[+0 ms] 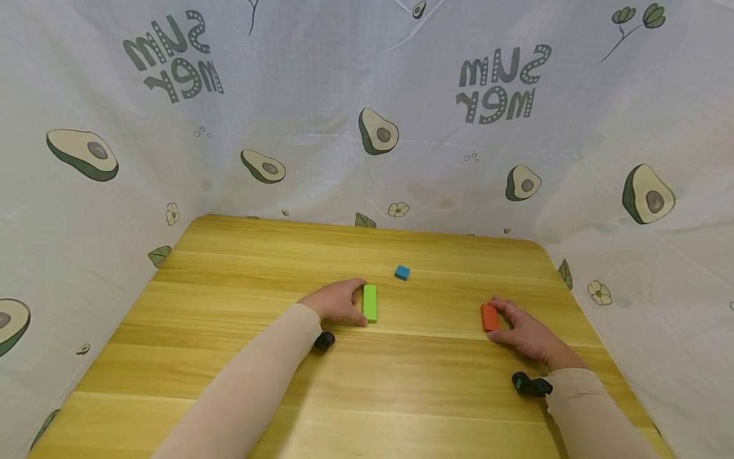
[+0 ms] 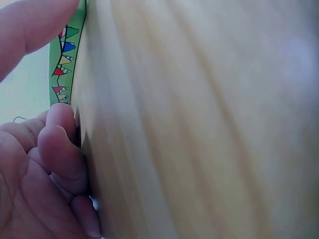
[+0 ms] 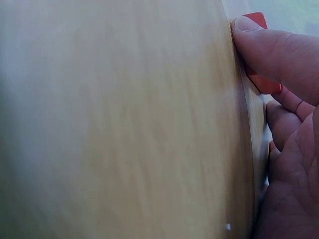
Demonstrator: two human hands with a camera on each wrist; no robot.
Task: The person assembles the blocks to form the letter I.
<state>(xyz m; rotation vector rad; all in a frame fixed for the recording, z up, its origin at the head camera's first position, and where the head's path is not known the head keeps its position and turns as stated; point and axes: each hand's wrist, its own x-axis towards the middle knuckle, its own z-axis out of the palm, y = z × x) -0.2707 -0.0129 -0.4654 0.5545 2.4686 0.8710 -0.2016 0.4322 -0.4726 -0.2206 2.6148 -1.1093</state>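
Observation:
Near the middle of the table, a long green block (image 1: 370, 303) lies with its length running away from me. My left hand (image 1: 339, 301) pinches it end to end, thumb at the near end and a finger at the far one. Small coloured flags are printed on the green block's side (image 2: 62, 64) in the left wrist view. To the right, my right hand (image 1: 526, 331) grips a short red block (image 1: 489, 317) between thumb and fingers. The thumb covers part of the red block (image 3: 269, 83) in the right wrist view. A small blue block (image 1: 402, 273) sits beyond the green one.
The wooden table (image 1: 401, 395) has rounded far corners. A white cloth (image 1: 321, 83) with avocado prints surrounds its back and sides. Black wrist cameras stick out below the left wrist (image 1: 324, 342) and beside the right cuff (image 1: 530, 385), close over the tabletop.

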